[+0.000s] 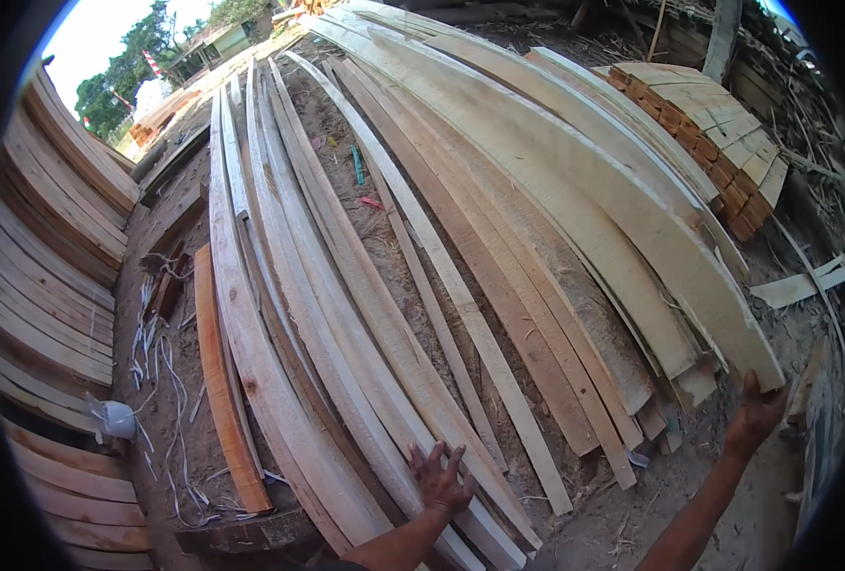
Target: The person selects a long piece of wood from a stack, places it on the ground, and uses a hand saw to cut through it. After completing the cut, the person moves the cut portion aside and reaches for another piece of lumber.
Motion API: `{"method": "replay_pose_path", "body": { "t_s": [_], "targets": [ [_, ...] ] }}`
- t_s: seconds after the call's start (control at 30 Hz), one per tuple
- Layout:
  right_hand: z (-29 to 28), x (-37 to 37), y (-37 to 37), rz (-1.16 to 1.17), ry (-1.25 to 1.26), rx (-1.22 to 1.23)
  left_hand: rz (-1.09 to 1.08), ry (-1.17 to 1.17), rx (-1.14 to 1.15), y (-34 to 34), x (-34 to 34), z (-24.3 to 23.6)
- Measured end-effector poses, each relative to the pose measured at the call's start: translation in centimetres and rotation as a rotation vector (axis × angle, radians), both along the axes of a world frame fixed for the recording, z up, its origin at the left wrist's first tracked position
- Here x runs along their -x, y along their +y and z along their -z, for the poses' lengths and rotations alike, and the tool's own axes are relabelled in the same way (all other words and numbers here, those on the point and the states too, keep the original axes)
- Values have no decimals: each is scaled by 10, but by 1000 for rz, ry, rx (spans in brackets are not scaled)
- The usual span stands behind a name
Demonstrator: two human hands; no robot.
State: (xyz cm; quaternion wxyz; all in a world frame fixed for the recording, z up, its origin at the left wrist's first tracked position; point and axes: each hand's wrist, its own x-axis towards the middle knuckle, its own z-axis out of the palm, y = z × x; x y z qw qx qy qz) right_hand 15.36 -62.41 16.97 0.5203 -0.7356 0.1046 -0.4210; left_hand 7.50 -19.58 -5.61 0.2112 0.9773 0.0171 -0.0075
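Observation:
My left hand (444,482) lies with spread fingers on top of a long pale wooden beam (346,357), one of several lying side by side. My right hand (757,417) is closed on the near end of a wide pale plank (622,195) at the right, its thumb up against the end corner. This plank rests on a stack of other boards and runs far back. Between the two groups of timber lies a thin strip of wood (460,295), which neither hand touches.
Upright boards (56,305) line the left side. A short orange-brown board (218,381), white string (170,428) and a white round object (118,420) are on the ground there. A stack of short reddish-brown lumber (694,143) stands at the back right beside a post (724,38).

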Motion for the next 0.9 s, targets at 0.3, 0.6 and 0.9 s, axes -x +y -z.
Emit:
{"method": "replay_pose_path", "body": {
  "t_s": [0.3, 0.6, 0.9],
  "targets": [
    [38, 248, 296, -71, 38, 498, 213, -84, 426, 40, 14, -21],
    [49, 646, 554, 292, 651, 486, -71, 703, 2005, 226, 104, -135],
    [-30, 839, 659, 402, 1189, 226, -234, 1134, 1732, 255, 198, -115]
  ]
}}
